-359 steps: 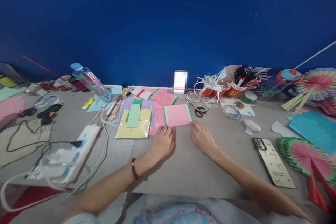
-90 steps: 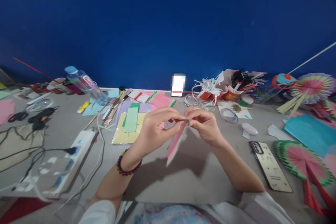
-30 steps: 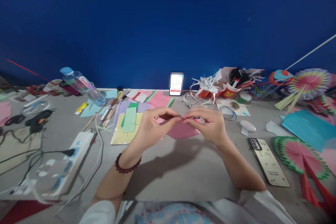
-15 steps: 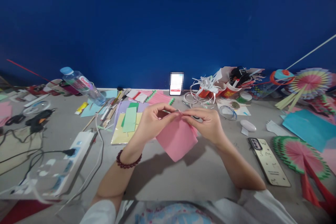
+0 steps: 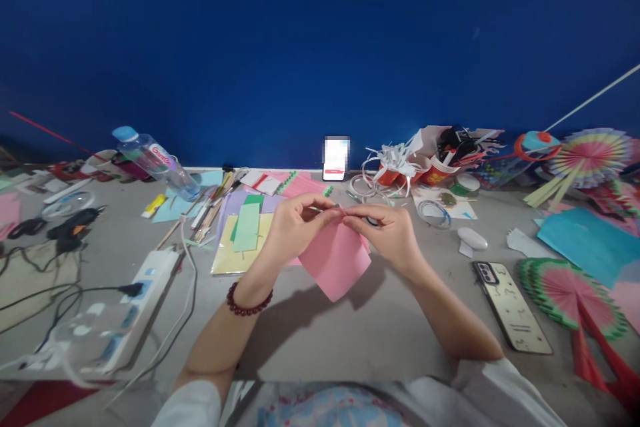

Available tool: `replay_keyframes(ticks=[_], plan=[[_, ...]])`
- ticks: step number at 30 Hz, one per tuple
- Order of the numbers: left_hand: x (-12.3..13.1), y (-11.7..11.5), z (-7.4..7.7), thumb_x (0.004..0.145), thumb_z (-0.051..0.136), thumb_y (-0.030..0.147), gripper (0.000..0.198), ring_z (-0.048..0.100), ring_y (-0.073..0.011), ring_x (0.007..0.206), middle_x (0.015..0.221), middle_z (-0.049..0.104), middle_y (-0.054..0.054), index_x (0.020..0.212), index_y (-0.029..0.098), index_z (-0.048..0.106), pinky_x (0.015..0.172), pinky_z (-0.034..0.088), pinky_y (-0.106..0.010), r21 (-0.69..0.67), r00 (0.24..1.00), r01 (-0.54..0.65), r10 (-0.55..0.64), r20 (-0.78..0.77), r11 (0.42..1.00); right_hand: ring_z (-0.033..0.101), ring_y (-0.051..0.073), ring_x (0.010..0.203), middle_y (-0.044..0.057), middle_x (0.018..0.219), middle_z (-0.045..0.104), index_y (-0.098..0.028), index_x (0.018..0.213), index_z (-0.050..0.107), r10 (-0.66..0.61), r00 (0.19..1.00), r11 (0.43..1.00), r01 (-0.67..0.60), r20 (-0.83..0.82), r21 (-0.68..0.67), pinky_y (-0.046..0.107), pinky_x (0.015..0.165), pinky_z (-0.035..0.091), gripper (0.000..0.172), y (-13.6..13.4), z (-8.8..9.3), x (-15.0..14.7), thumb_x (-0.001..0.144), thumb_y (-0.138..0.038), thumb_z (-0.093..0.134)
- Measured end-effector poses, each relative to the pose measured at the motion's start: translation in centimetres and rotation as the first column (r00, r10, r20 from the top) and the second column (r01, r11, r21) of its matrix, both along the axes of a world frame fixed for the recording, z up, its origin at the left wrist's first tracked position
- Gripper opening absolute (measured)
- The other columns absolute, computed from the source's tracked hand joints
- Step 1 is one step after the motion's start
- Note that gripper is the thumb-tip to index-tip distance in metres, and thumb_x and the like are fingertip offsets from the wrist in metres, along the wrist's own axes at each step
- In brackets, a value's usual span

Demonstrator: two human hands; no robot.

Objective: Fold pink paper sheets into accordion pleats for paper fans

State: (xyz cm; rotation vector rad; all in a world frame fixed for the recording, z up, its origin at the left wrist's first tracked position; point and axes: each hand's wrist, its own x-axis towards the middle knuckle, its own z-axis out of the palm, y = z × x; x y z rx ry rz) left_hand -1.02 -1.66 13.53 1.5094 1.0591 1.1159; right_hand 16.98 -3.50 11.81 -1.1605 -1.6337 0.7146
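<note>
A sheet of pink paper hangs between my hands above the grey table, one corner pointing down. My left hand pinches its upper edge between thumb and fingers. From the other side my right hand grips the same edge, its fingertips almost meeting the left ones. A small dark bit shows at the pinched spot, too small to name. Behind my hands lie pink paper strips with green edges. Left of my left hand are yellow paper and light green paper pieces.
A lit phone leans on the blue wall. On the left are a power strip with cables and a plastic bottle. To the right lie a patterned phone, a pink-green paper fan and blue paper.
The pink paper has shifted slightly up, and its right side shows less. My right hand has moved a little to the left; both hands keep their pinch.
</note>
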Motion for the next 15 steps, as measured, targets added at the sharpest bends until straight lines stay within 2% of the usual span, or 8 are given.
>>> replay_keyframes(ticks=[7,12,15], plan=[[0.09,-0.06,0.00,0.075,0.073,0.029,0.013,0.069,-0.0151,0.069,0.077,0.073,-0.003,0.078,0.017,0.071,0.060,0.055,-0.023,0.045,1.000,0.011,-0.011,-0.016,0.999,0.070,0.019,0.080,0.001,0.084,0.076,-0.028,0.084,0.077,0.005,0.996,0.999,-0.009,-0.085,-0.044,0.032,0.073,0.056,0.009,0.35,-0.45,0.14,0.077,-0.026,0.072],[0.00,-0.20,-0.21,0.080,0.069,0.027,0.010,0.068,-0.0150,0.071,0.079,0.072,-0.004,0.080,0.017,0.070,0.062,0.056,-0.024,0.137,0.997,0.062,-0.055,-0.059,0.989,0.070,0.019,0.078,0.003,0.081,0.076,-0.025,0.080,0.077,0.017,0.996,1.000,-0.016,-0.089,0.007,0.031,0.072,0.054,0.007,0.42,-0.52,0.16,0.078,-0.023,0.069],[-0.08,-0.32,-0.20,0.081,0.069,0.024,0.008,0.068,-0.0152,0.077,0.084,0.072,-0.003,0.085,0.018,0.070,0.069,0.057,-0.025,0.215,0.989,0.097,-0.070,-0.129,0.972,0.069,0.018,0.075,0.003,0.078,0.075,-0.023,0.078,0.076,0.016,0.998,0.999,-0.013,-0.057,0.042,0.031,0.069,0.053,0.008,0.39,-0.54,0.10,0.079,-0.023,0.068]])
